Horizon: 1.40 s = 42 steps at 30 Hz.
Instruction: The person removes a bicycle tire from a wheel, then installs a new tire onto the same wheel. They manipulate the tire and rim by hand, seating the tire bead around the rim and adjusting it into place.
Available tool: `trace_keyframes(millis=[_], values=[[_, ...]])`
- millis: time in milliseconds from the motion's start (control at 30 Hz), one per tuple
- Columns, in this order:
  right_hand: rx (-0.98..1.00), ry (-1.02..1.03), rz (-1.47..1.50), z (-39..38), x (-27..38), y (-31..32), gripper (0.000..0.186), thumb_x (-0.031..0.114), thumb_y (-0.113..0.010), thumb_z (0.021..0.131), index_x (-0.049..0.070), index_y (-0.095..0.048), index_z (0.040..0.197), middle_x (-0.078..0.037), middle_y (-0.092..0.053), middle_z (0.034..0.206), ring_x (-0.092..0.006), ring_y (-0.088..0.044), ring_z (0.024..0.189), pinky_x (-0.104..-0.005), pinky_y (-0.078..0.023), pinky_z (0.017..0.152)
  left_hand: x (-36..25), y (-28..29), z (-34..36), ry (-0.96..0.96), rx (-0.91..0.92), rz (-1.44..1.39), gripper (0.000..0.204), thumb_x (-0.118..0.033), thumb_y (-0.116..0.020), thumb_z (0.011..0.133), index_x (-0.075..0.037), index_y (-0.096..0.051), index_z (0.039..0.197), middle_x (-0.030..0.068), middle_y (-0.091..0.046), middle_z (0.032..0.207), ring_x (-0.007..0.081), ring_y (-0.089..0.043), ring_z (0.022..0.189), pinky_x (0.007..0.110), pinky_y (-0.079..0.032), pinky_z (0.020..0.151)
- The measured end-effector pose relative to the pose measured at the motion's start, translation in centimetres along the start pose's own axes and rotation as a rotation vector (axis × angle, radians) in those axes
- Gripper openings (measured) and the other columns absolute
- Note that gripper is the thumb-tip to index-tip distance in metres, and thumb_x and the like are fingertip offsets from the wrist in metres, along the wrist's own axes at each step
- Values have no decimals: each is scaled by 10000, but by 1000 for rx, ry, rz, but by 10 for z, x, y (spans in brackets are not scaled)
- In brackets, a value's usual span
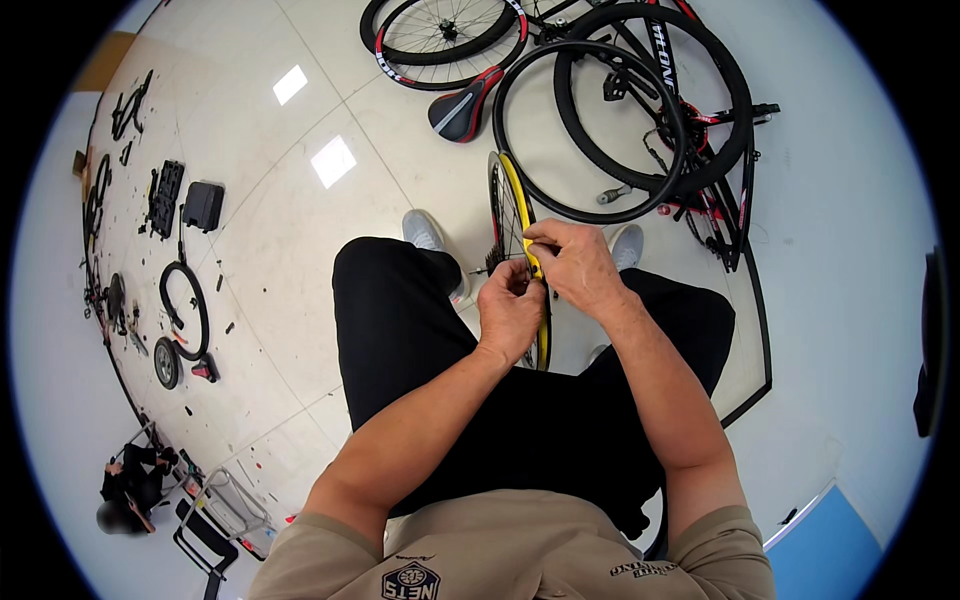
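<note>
A bicycle wheel [506,205] stands upright between my knees, its rim edge facing me. A yellow rim strip [517,190] runs along that edge, and no tire is on it. My left hand [510,312] is closed, its thumb and fingers pinching at the strip from the near left side. Just beyond it, my right hand [580,268] pinches the strip from the right with curled fingers. The fingertips of both hands almost meet there, beside a small dark spot I cannot make out. A cassette [494,258] shows at the wheel's left side.
A loose black tire [505,150] lies ahead, overlapping a black bicycle frame [655,50]. Left of them are a saddle [462,112] and another wheel [385,50]. Tool cases [203,205], a small pump-like tool, and scattered parts lie on the left floor. A person [130,490] sits at far left.
</note>
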State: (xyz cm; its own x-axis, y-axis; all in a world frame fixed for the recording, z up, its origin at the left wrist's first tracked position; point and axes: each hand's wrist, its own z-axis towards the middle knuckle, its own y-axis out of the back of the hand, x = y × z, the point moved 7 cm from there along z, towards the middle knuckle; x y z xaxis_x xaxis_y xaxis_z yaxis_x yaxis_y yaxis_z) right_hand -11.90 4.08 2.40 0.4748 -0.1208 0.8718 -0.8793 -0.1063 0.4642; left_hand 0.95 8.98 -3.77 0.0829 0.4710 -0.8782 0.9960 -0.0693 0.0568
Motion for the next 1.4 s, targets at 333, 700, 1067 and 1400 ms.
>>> trace_keyframes(millis=[333,700,1067,1400], values=[[-87,-144,216,7,-13,0,222,16,-676,876,-49,-686,1088,-123,-734,919,-150,-692,829,-278,-551,757,-3,-2,-3,49,14,-8,264,-5,-627,918,57,-582,1171,97,-688,1073,131,-653,955,262,-522,849],[-116,-346,325,4,-44,3,280,99,-688,865,-60,-682,1095,-134,-719,963,-173,-679,835,-293,-550,754,-5,-3,-5,109,59,35,283,-28,-613,937,57,-580,1205,95,-682,1097,136,-646,976,274,-513,864],[82,-541,466,-9,-48,-15,278,125,-721,866,-69,-668,1058,-69,-659,813,-106,-591,654,-262,-490,574,-4,6,-8,145,68,-62,330,-37,-628,915,66,-588,1226,89,-686,1050,122,-642,925,251,-514,804],[-62,-297,332,-2,-53,-30,290,205,-748,770,-26,-743,946,-201,-732,894,-296,-719,838,-379,-560,795,16,18,1,200,81,-168,280,-85,-614,961,42,-603,1211,88,-670,1088,136,-635,948,267,-517,797]])
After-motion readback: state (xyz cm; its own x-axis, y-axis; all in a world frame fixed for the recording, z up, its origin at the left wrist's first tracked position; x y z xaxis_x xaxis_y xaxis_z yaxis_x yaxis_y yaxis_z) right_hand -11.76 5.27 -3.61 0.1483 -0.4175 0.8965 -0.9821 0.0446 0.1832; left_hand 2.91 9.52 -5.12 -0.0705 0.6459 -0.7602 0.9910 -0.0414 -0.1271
